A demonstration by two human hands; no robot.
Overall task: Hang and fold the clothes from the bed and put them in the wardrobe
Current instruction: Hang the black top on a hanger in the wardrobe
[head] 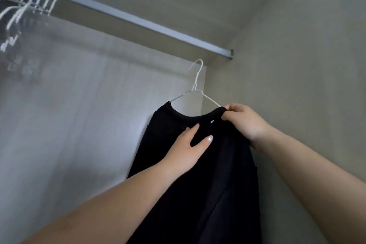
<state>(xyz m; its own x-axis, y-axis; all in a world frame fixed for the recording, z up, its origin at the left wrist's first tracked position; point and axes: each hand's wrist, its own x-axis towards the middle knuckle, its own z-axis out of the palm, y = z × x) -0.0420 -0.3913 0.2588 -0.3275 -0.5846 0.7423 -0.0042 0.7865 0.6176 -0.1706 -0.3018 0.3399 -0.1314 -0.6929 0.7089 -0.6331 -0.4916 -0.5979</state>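
- The spare hangers crowd the far left of the rail, at about ten o'clock from the hands; if the new hook lands among them it could tangle, though the rail's right stretch is bare.
- The left hand lies flat on the front of the black garment, fingers straight and thumb spread, pressing rather than gripping; should it push too hard, the cloth could drag the neckline off the wire on that side.
- The white hanger carries the garment by its neckline, its hook pointing up towards twelve o'clock, below the rail and not yet on it; the hook could miss the rail, since it is steered only through cloth.
- The right hand pinches the neckline at the hanger's right shoulder, fingers curled; whether it also holds the wire beneath I cannot tell; if only cloth is pinched, the hanger may tilt and slip out.
- The garment hangs down between both forearms, the left hand at its eight o'clock from the collar, the right at three o'clock; its hem runs out of view at the bottom.
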